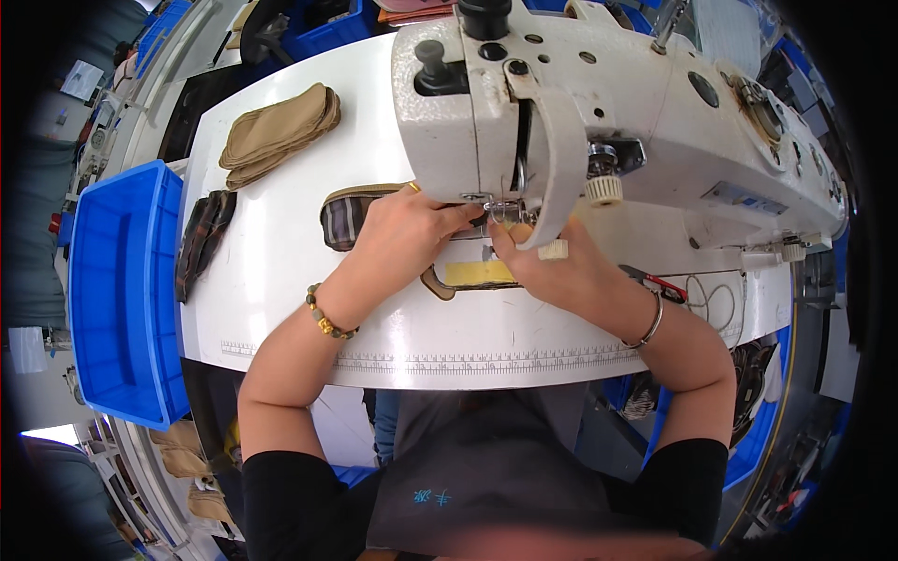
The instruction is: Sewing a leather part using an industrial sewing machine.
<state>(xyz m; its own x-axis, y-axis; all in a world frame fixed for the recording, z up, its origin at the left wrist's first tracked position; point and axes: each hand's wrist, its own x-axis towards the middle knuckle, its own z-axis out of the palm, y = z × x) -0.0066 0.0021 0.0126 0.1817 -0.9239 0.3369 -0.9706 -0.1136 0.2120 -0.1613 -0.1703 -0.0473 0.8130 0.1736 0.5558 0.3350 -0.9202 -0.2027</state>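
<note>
A dark plaid fabric piece [345,221] with a tan edge lies on the white sewing table, its right part running under my left hand toward the needle area. My left hand [404,234] rests over this piece, its fingers closed at the cloth beside the presser foot [505,208] of the white sewing machine [440,122]. Close by on the right, my right hand [558,266] has its thumb and bent fingers together at the foot. Part of it is hidden behind the machine's curved guard [561,159], and what it pinches is hidden.
A stack of tan fabric pieces [281,131] lies at the table's far left, with folded dark plaid cloth [206,238] nearer. A blue bin [126,299] stands beside the left edge. Red-handled snips [662,283] lie right of my right hand. A printed ruler [449,361] follows the front edge.
</note>
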